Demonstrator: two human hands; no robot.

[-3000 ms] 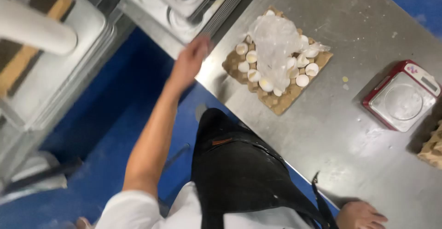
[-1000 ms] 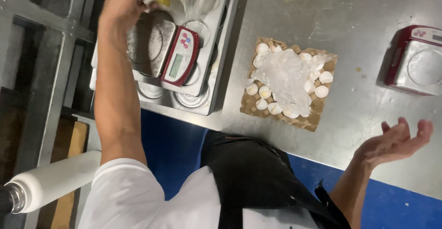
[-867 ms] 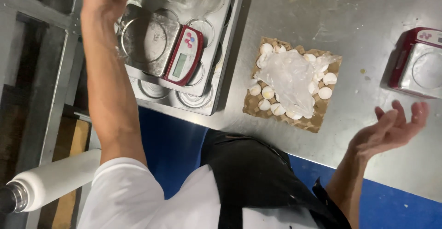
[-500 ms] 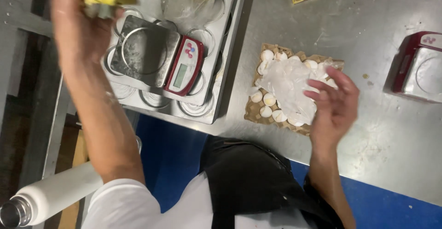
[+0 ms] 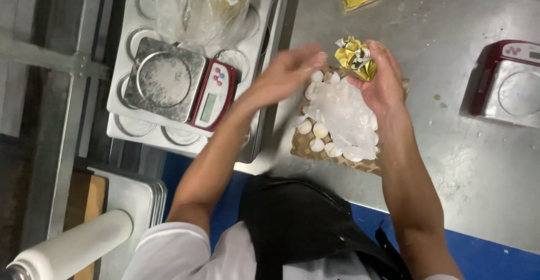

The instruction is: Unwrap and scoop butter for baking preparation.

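The right hand point(image 5: 379, 83) is closed around a crumpled gold foil wrapper point(image 5: 356, 57), which pokes out above the curled fingers, over the far edge of the cardboard egg tray point(image 5: 315, 145). Half a second ago this hand lay flat and empty over the tray while the left hand held the yellow foil piece up over the muffin pan on the left; the foil has since crossed from left hand to right, so the handover looks done. The left hand point(image 5: 289, 72) now hovers just beside it with fingers spread and slack, holding nothing, blurred in motion. Both forearms reach from the near edge and converge over the tray. Under them lie eggshells point(image 5: 315, 131) and clear plastic film point(image 5: 343, 114). A digital scale point(image 5: 180, 83) sits on the muffin pan point(image 5: 138, 10) at left; another scale point(image 5: 509, 83) stands at the right on the steel table point(image 5: 450, 162).
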